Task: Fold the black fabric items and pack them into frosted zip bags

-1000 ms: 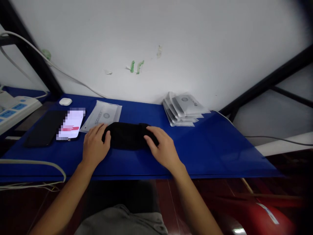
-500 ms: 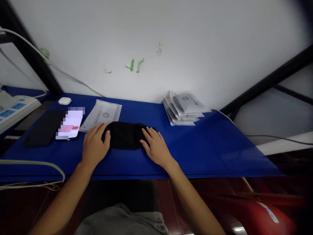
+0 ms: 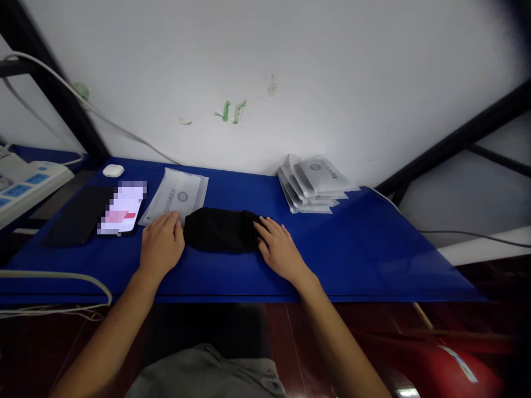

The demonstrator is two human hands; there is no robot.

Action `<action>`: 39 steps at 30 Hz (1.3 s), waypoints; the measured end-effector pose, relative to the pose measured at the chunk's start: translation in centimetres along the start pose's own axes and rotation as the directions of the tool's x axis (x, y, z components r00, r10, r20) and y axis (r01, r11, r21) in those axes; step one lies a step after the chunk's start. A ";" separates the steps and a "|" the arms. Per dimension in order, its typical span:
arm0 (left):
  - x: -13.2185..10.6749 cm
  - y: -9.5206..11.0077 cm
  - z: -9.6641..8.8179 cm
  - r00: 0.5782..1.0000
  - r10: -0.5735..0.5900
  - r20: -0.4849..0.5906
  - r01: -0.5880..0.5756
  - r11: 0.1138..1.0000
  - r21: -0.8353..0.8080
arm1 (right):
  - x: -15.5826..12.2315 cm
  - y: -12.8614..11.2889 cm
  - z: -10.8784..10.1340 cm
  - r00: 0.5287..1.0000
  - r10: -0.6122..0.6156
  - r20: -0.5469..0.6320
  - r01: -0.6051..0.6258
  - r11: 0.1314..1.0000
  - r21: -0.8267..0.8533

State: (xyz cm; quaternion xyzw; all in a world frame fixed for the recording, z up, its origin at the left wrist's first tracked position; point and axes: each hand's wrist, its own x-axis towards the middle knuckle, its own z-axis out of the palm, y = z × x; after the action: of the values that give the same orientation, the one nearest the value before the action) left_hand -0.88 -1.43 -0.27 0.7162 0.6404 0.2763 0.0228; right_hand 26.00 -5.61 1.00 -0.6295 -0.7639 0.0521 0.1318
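A folded black cloth item lies flat and lengthwise on the blue tabletop, its exact kind not clear. My left hand rests at its left end, palm down with the fingers stretched forward, over the near corner of a frosted zip bag with a printed logo. At the cloth's right end lies my right hand, open, its fingertips touching the fabric edge. Neither hand grips the cloth.
Several frosted bags are stacked against the wall at the back right. On the left are a lit phone, a dark flat device, a white earbud case and a power strip. A cable loops over the front left edge.
My right hand has slid right, off most of the cloth to its end. My left hand has drawn slightly clear of the left end, uncovering more of the fabric.
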 end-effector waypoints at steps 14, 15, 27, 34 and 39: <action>0.1 -0.4 0.0 0.999 -0.035 -0.021 0.038 0.994 0.107 | -1.4 2.9 -1.9 0.923 0.301 -0.239 -0.272 0.951 0.150; 0.1 -0.3 0.0 0.999 -0.034 -0.021 0.036 0.994 0.103 | -1.5 2.5 -2.1 0.890 0.383 -0.246 -0.359 0.923 0.138; -0.1 -0.3 0.0 0.999 -0.043 -0.031 0.045 0.997 0.063 | -0.6 1.2 -1.4 0.771 0.622 -0.135 -0.612 0.783 0.115; 0.0 -0.3 0.0 0.998 -0.037 -0.046 0.040 0.998 0.048 | -0.2 0.7 -1.0 0.730 0.640 -0.240 -0.564 0.762 0.319; 0.0 -0.1 -0.1 0.996 -0.046 -0.074 0.048 0.998 0.026 | 0.2 -0.2 -1.5 0.699 0.630 -0.338 -0.514 0.772 0.374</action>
State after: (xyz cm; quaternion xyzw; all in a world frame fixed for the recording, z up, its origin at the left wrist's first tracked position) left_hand -1.07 -1.46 -0.23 0.6904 0.6614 0.2930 -0.0042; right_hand 26.18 -5.60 2.47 -0.8094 -0.4635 0.0415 0.3583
